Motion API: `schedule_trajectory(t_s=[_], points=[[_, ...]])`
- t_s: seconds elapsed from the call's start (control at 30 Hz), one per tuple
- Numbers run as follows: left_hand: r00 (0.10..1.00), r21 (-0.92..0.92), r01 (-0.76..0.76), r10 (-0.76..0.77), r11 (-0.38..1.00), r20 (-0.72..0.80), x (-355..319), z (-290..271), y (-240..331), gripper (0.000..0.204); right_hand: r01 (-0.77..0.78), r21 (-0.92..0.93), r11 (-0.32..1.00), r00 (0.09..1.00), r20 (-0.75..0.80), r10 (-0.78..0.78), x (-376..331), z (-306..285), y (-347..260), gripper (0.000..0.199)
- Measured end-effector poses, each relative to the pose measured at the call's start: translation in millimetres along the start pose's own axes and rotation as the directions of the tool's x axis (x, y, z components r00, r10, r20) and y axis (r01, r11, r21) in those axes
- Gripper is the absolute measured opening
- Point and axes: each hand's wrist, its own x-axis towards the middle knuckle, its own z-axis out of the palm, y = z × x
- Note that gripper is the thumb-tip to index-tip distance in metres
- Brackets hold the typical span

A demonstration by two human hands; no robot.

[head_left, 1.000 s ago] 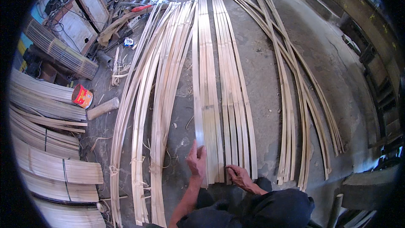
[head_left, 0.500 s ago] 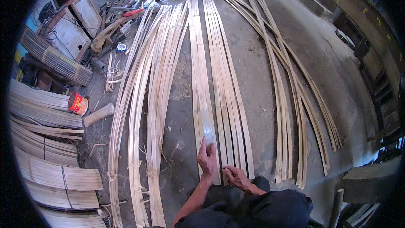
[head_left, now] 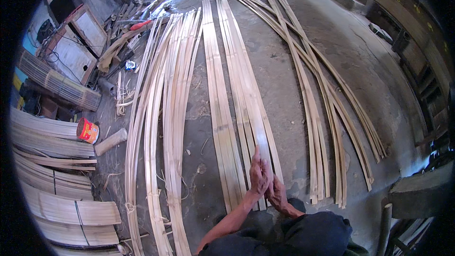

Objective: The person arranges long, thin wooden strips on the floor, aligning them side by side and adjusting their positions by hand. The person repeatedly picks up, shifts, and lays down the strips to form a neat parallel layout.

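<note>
A long pale bamboo strip (head_left: 242, 52) runs forward from my hands, its far end reaching past the other strips to the top of the view. My left hand (head_left: 259, 175) is closed around its near part, fingers pointing forward. Close against it, my right hand (head_left: 277, 194) has curled fingers at the strip's near end; their exact grip is partly hidden. Beneath the held strip lies a group of bamboo strips (head_left: 245, 123), side by side on the floor. Just left of that is another flat group of strips (head_left: 219, 114).
Farther left lie long bundles of strips (head_left: 173, 114), some tied near their close ends. Crossed strips (head_left: 315, 80) spread to the right. At the left edge are stacked slat bundles (head_left: 71, 213), a red tub (head_left: 87, 131) and a wooden cylinder (head_left: 111, 142) on the concrete floor (head_left: 341, 128).
My left hand has moved right, from the left group to the right one, and now meets my right hand. A strip now angles out over the right group. The view has shifted slightly.
</note>
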Motion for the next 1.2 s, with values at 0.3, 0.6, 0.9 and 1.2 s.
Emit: schedule_trajectory(t_s=[0.3, 0.6, 0.9, 1.2], points=[[0.901, 0.451, -0.120, -0.094, 0.884, 0.424, -47, 19, -40, 0.049, -0.164, -0.139, 0.977, 0.968, -0.211, 0.133, 27, -58, 10, 0.051], [0.866, 0.385, -0.038, -0.162, 0.922, 0.473, -68, 34, -46, 0.050, -0.127, -0.679, 0.723, 0.992, -0.099, 0.080, 26, -65, 40, 0.065], [0.872, 0.157, 0.270, -0.311, 0.950, 0.377, -64, 35, -41, 0.050, -0.081, -0.342, 0.936, 0.994, -0.096, 0.051, 21, -62, 34, 0.074], [0.595, -0.406, 0.792, -0.724, 0.456, 0.349, -23, 36, -8, 0.026, 0.021, -0.264, 0.964, 0.972, -0.221, -0.082, 16, -68, -9, 0.059]])
